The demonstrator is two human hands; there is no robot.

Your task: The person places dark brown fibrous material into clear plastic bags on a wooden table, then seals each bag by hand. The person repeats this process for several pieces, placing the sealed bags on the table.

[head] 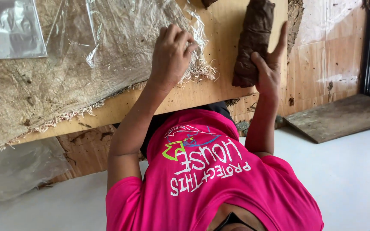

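Brown clay slab [252, 42], a long dark block, lies on the wooden board [219, 51] right against the right hand [270, 68]; it looks dense and heavy, damp and soft enough to dent under a firm press, so it would be best taken along its long sides with flat palms rather than pinched at a corner. The right hand stands open, fingers stretched upward along the slab's outer edge, thumb laid against its near end, cupping rather than clamping it; the forearm rises steeply from the pink shirt [219, 179]. The left hand [171, 53] is half curled, knuckles up, fingertips pressing on the fibrous mat [65, 72] just beside the slab; whether it pinches any of the fibres I cannot tell. A clear plastic sheet [108, 38] covers the mat beyond the left hand; the mat's frayed fringe [200, 68] lies between the two hands. The left elbow is bent, the wrist straight.
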